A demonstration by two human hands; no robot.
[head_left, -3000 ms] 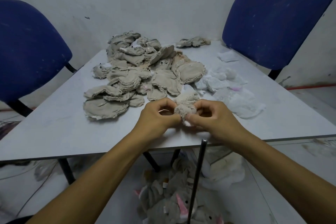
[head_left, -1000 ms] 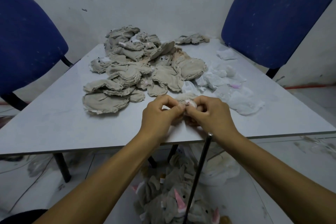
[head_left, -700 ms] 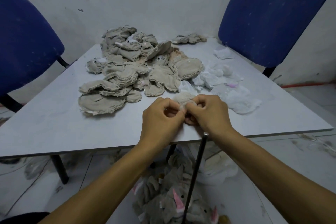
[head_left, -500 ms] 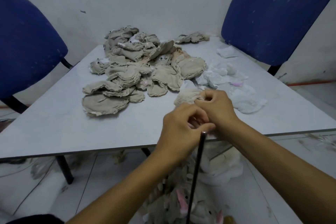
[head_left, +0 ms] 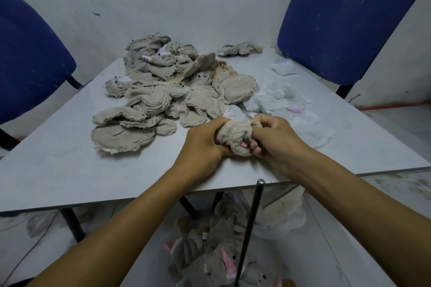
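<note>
1. The heap of flat, frayed beige fabric skins (head_left: 163, 100) lies just beyond the left hand. A hand swinging outward could scatter or tangle it.
2. The left hand (head_left: 205, 144) is curled round the left side of the small beige fuzzy plush skin (head_left: 235, 137). The skin is bunched between both hands, low over the pale grey laminate table (head_left: 58, 170) near its front edge. In my judgement, pulling too hard against the other hand could split a seam in the soft fabric.
3. The thin dark metal rod (head_left: 249, 228) stands upright just in front of the table edge, under the forearms. A wrist drawn back could knock it.
4. The right hand (head_left: 275, 137) pinches the skin's right side, with its fingertips tucked underneath. If this grip slips, the bundle would probably spring loose and fall over the front edge.
5. The thin white fabric scraps (head_left: 291, 102) lie just beyond the right hand and are light enough to be swept off.
6. There is open room on the bare tabletop to the left and in front of the heap. The left blue padded chair (head_left: 28, 60) crowds that side.
7. The front edge runs close under both wrists, so there is little space to move towards the body.
8. To the right, bare table continues past the scraps. The right blue padded chair (head_left: 345, 18) stands at the far corner.
</note>
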